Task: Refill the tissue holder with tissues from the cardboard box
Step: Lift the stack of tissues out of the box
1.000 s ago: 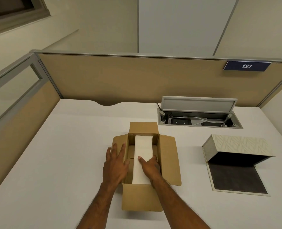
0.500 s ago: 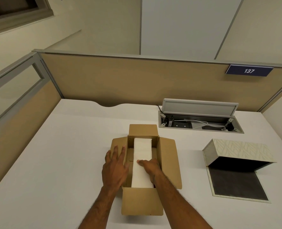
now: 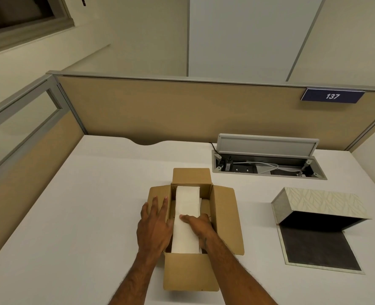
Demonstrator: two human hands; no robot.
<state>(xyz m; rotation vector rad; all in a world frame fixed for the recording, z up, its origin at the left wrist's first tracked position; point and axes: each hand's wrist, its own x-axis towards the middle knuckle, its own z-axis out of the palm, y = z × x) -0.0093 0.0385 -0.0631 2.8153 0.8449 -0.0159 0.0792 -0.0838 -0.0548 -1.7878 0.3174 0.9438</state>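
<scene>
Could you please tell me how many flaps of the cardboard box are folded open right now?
4: far flap, right flap, near flap, and left flap, partly under the left hand.

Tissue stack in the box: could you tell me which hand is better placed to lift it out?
Probably the right hand: it already lies on the tissue stack inside the cardboard box. The left hand rests on the box's left flap.

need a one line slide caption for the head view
Both hands, left hand and right hand, on the tissue stack in the cardboard box; tissue holder lies open nearby.
</scene>
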